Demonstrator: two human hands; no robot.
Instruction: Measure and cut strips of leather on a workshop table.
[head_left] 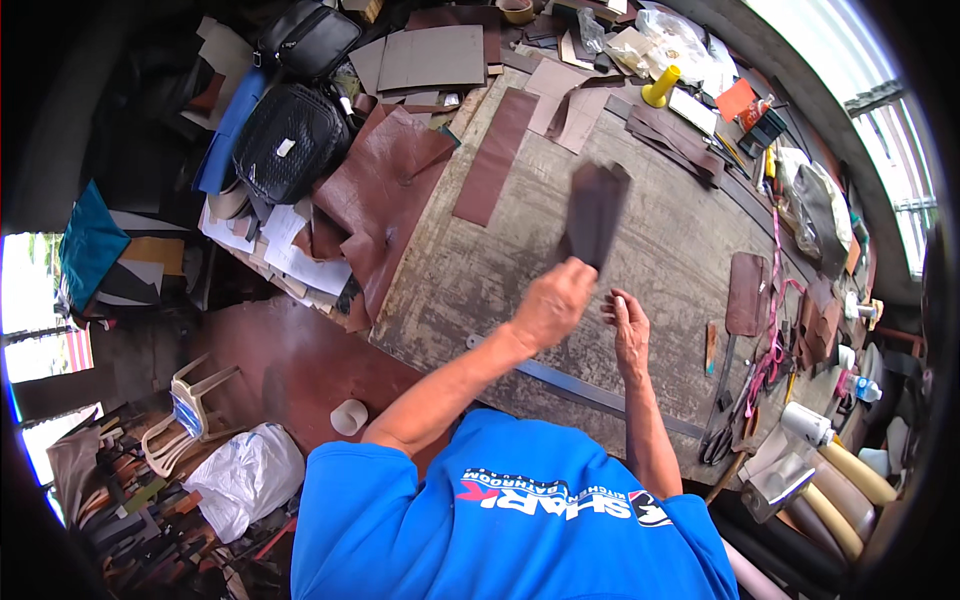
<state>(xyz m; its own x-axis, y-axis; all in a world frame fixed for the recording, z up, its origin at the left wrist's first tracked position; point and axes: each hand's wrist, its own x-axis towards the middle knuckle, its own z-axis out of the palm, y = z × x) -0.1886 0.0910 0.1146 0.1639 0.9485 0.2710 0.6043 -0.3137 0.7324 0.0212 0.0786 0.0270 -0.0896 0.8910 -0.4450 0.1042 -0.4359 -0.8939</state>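
Note:
My left hand (556, 306) is closed on the lower end of some dark brown leather pieces (597, 215), raised over the worn wooden table (440, 270). Motion blurs their upper end, and how many there are I cannot tell. Just right of them, my right hand (629, 327) is held up with its fingers loosely bent and apart, nothing in it. A metal ruler (570, 383) lies along the near side of the table, below both hands. Farther off lies a long reddish-brown leather strip (497, 157).
Leather sheets (385, 190) and a black bag (292, 143) crowd the left side. At the right lie a brown leather piece (748, 293), scissors (716, 446) and pink tape (772, 362). A yellow holder (661, 87) stands at the back. A plastic chair (190, 415) is on the floor.

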